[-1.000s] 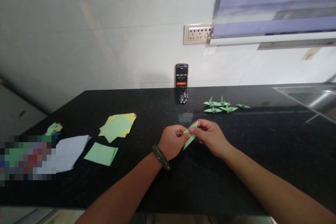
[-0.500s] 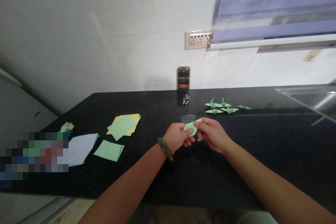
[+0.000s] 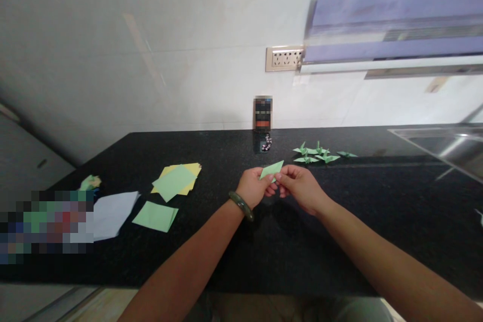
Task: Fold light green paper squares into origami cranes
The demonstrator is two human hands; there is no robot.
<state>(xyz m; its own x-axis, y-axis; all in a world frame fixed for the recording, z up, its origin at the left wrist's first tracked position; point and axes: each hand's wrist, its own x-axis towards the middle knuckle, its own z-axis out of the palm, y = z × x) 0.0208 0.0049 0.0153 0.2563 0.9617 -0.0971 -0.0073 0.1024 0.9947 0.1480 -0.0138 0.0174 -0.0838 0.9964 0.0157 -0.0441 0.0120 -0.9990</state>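
Observation:
A small folded piece of green paper (image 3: 272, 169) is held above the dark counter between my two hands. My left hand (image 3: 256, 185), with a dark bangle (image 3: 241, 205) on its wrist, pinches the paper's lower left part between thumb and fingers. The thumb and fingertips of my right hand (image 3: 300, 184) grip its lower right edge. The paper's pointed upper corner stands free above the fingers. Just beyond my right hand, several folded green paper cranes (image 3: 319, 153) sit on the counter. My fingers hide the paper's lower side.
To the left lie a green sheet on yellow paper (image 3: 194, 173), a folded green sheet (image 3: 154, 216) and white paper (image 3: 115, 214). A phone-like object (image 3: 263, 113) leans on the wall, with a beaded strap (image 3: 267, 143) before it. A metal sink (image 3: 453, 146) is at the right.
My right hand has slid from the paper's upper right corner down to its lower right edge. The paper is tilted up more, its pointed corner now exposed. The view has shifted slightly.

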